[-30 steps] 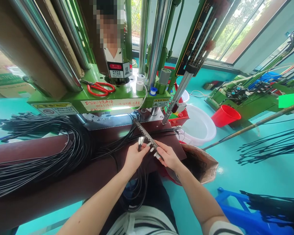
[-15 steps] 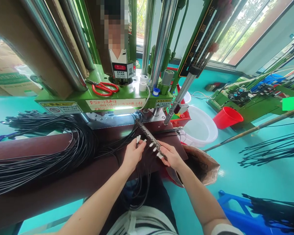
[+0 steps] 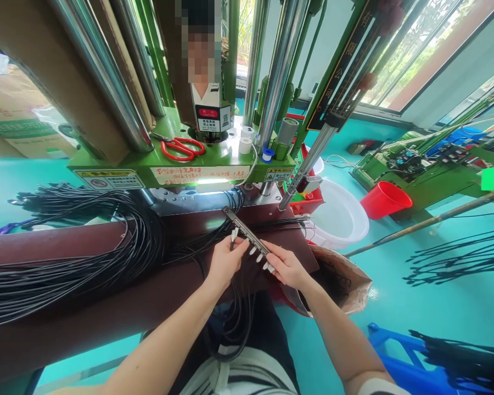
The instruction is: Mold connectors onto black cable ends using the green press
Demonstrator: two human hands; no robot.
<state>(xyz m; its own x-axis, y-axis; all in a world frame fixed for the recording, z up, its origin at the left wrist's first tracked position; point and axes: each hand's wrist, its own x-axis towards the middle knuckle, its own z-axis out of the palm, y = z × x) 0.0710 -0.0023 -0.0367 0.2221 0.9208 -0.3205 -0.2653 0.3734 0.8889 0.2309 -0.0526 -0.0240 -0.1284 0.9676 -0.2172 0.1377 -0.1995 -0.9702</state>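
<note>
Near the reddish-brown table's [image 3: 298, 247] right edge, the right hand [image 3: 287, 266] is gripping a long, dark-grey metal bar [image 3: 247, 235] while the left hand [image 3: 227, 258] is pinching a silver, rectangular metal connector [image 3: 234, 233] beside it, seemingly working connectors along it, the next move calling for steady alignment.

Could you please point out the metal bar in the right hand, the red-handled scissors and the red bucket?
Metal bar [image 3: 246, 232]: head view, on the middle of its length.
Red-handled scissors [image 3: 181, 159]: head view, on the lower handle loop.
Red bucket [image 3: 375, 205]: head view, on its outer wall.
</note>
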